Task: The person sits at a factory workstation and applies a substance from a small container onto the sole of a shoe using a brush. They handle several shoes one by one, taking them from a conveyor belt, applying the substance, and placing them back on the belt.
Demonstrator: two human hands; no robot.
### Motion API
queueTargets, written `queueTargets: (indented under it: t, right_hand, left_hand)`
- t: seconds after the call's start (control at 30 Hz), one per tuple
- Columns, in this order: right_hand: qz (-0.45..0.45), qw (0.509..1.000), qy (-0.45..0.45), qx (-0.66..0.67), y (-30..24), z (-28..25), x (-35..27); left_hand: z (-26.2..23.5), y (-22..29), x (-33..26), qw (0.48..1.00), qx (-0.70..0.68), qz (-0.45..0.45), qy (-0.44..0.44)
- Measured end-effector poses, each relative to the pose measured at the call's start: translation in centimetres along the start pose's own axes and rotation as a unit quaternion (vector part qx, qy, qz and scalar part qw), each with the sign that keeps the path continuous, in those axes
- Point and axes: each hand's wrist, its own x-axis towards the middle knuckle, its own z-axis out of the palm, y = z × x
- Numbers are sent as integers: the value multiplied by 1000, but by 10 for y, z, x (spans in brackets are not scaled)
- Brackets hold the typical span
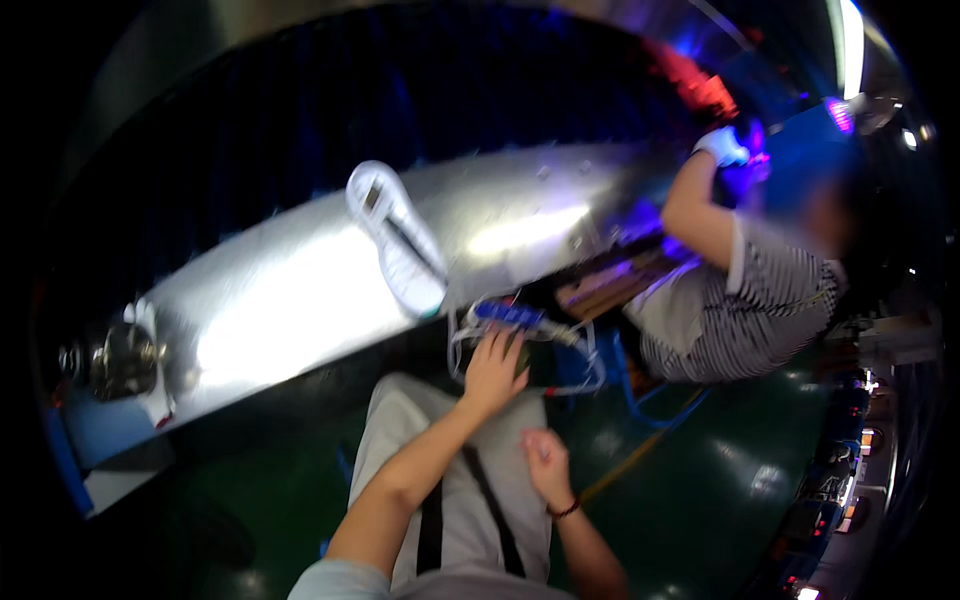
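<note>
The left hand (493,368) stretches forward with its fingers spread, resting on a tangle of white cables (470,330) and a small blue device (510,315) just beyond its fingertips, at the near edge of the shiny metal tabletop (290,310). The right hand (545,462) lies nearer the body, loosely curled and holding nothing, on the grey apron (450,500). Farther beyond the left hand, a white shoe (395,235) lies on the tabletop, while a co-worker's gloved hand (722,146) reaches up far to the right.

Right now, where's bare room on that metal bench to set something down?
Free: the shiny bench top between the white shoe and the round metal fitting at its left end. Also right of the shoe, toward the co-worker's arm. Crowded: the near edge by the left hand, tangled with cables.
</note>
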Motion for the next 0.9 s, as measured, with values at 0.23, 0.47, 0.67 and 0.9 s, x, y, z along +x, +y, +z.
queueTargets:
  t: [0.23,0.47,0.67,0.9]
  right_hand:
    - [-17,995,12,99,3,-2,-14]
    - [-52,969,-65,233,-18,40,14]
    - [-119,954,-237,140,-89,109,43]
    - [407,709,-227,530,-49,136,156]
  left_hand:
    - [-18,1,4,999,37,0,-21]
    - [-139,47,-55,867,-398,-227,-196]
    - [-218,-42,-89,842,-344,-411,67]
    - [-321,-218,-159,815,158,-478,286]
